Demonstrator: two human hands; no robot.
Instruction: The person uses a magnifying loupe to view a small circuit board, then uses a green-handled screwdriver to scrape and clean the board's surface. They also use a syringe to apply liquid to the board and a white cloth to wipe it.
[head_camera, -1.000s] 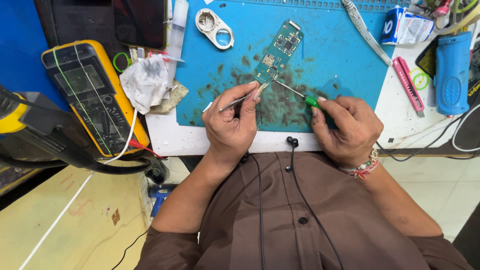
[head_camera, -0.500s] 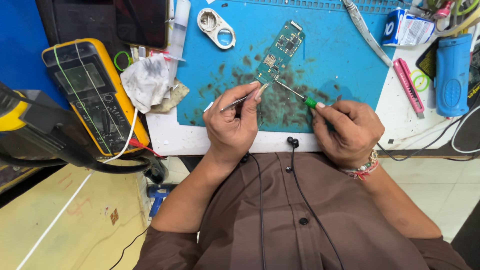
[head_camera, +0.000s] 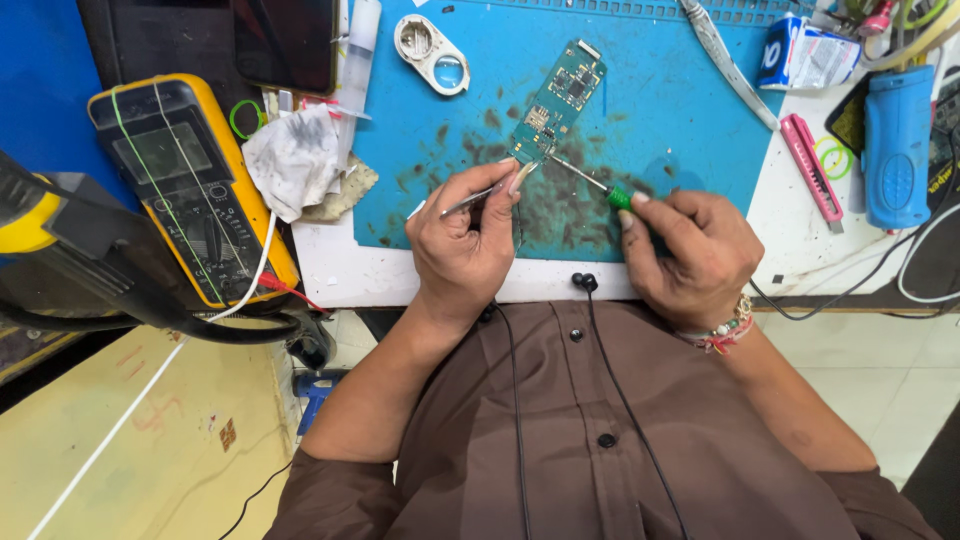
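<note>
Working mid-job on the board (head_camera: 556, 102), lying bare on the stained blue mat (head_camera: 660, 90): left hand (head_camera: 465, 240) pinching tweezers (head_camera: 480, 195) at its lower end, right hand (head_camera: 690, 250) gripping a screwdriver (head_camera: 590, 180) there. Sitting around on a crowded white bench (head_camera: 340, 270): 1 multimeter (head_camera: 190, 190), 1 rag (head_camera: 295, 160), 1 loupe (head_camera: 432, 52).

Green circuit board (head_camera: 556, 103) lies tilted on blue mat (head_camera: 680, 110).
</note>
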